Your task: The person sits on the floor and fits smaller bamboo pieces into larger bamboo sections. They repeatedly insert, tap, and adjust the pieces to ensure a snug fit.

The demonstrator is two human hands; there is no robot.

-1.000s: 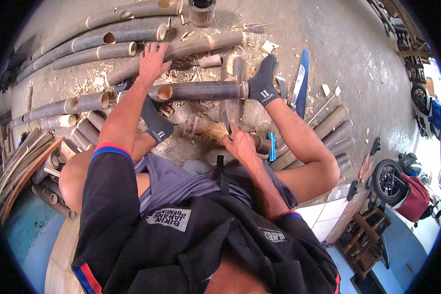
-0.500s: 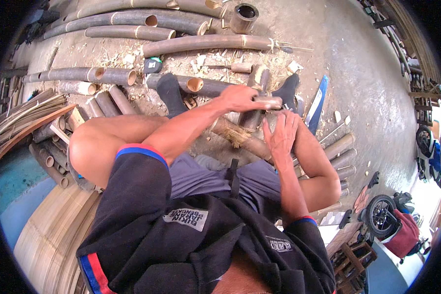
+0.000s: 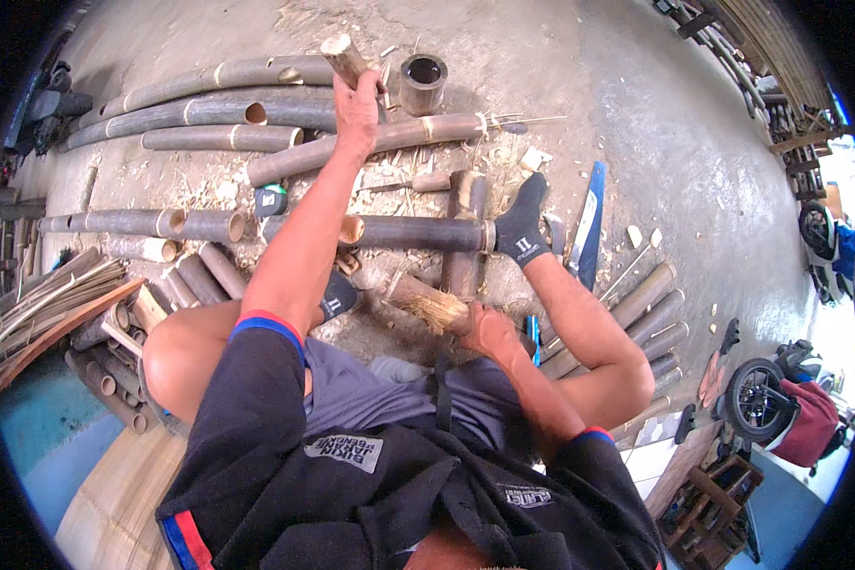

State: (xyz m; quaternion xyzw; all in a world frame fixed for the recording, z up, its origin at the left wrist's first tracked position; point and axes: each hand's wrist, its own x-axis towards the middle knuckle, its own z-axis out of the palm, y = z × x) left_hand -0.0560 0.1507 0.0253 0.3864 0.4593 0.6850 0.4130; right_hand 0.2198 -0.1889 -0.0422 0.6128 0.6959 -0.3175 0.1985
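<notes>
Short wooden piece [image 3: 340,55] was gripped by closed left hand [image 3: 356,112] near dark poles [image 3: 161,118]; pale end pointed away, slightly left, long axis roughly along forearm | frayed bamboo piece [image 3: 423,298], slanted far-left to near-right, was covered by curled right hand [image 3: 490,331], perhaps for steadying; grip could not be told | dark tube [image 3: 413,233] was probably braced by foot [image 3: 521,223].

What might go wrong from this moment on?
The bare right hand is at a frayed bamboo piece, so splinters could prick it. The socked right foot is near a saw-like blade; a slip might cut it. The left hand grips a short cylindrical piece beside an upright bamboo cylinder, which could get knocked over.
</notes>
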